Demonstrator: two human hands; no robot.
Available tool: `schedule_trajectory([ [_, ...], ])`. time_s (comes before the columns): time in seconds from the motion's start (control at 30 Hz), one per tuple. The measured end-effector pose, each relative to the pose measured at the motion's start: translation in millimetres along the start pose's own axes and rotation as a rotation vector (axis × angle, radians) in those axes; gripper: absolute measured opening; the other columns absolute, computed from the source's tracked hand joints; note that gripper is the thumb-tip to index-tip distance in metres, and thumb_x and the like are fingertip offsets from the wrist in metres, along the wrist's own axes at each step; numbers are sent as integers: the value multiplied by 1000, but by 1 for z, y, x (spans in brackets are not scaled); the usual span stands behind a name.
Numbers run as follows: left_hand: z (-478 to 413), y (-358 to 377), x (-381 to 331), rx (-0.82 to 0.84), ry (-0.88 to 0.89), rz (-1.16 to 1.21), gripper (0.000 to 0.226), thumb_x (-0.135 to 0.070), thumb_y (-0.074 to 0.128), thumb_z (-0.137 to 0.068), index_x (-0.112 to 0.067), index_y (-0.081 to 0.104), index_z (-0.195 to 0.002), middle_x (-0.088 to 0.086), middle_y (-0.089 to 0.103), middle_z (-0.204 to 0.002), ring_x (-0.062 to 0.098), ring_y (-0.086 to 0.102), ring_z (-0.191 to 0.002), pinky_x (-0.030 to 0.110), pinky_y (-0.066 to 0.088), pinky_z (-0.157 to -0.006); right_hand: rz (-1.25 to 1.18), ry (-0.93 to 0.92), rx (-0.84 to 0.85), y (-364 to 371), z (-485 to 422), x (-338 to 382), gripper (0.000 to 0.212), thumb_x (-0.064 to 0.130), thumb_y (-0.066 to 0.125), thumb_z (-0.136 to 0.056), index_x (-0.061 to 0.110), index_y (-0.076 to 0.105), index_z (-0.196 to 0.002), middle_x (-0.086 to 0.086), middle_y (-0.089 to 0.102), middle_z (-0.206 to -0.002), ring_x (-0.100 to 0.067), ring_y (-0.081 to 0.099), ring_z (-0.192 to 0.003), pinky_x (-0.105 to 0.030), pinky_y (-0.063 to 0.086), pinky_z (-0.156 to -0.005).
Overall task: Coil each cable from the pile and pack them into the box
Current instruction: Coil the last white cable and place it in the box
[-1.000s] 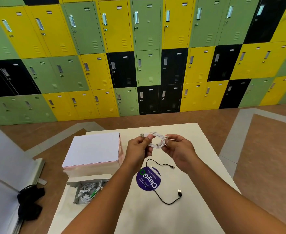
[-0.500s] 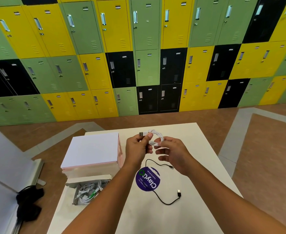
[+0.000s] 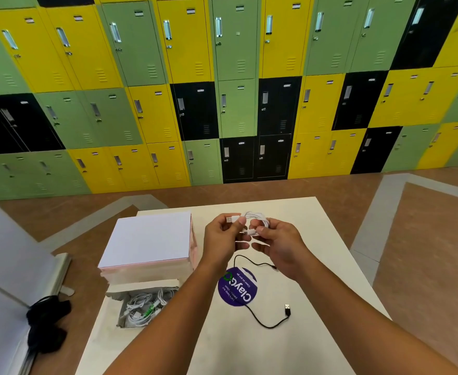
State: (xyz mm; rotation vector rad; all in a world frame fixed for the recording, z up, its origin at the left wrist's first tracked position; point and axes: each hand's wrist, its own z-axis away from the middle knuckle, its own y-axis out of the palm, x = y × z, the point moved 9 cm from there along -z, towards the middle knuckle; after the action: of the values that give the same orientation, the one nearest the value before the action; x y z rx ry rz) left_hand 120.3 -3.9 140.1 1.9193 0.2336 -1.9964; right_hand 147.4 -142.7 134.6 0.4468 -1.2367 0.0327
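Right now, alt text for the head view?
The left hand pinches the plug end of a coiled white cable while the right hand grips the coil, above a white table. A loose black cable lies on the table across a purple sticker; an open box holding white cables sits to the left, lockers behind.
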Motion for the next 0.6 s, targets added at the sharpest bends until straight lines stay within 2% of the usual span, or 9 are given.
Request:
schedule_trajectory([
  [0.2, 2, 0, 0, -34, 5, -12, 13, -21, 65, -96, -15, 67, -108, 9, 76, -96, 20, 73, -73, 31, 59, -63, -35, 9, -60, 3, 0, -2, 17, 13, 63, -96, 9, 72, -110, -9, 75, -94, -24, 68, -90, -35, 53, -75],
  [0.37, 4, 1, -1, -30, 19, -21, 13, -21, 67, -95, -19, 69, -108, 3, 77, -99, 24, 75, -84, 32, 61, -66, 175, -48, -41, 4, -1, 3, 16, 1, 67, -91, 12, 73, -101, -8, 74, -93, -22, 67, -87, -31, 52, -70],
  [0.6, 4, -3, 1, -43, 7, -58, 12, -21, 67, -95, -14, 69, -104, 10, 74, -94, 23, 73, -78, 31, 60, -64, 221, -77, -92, -5, -5, 3, 36, -2, 74, -84, 15, 60, -112, -12, 70, -102, -27, 70, -91, -31, 56, -70],
])
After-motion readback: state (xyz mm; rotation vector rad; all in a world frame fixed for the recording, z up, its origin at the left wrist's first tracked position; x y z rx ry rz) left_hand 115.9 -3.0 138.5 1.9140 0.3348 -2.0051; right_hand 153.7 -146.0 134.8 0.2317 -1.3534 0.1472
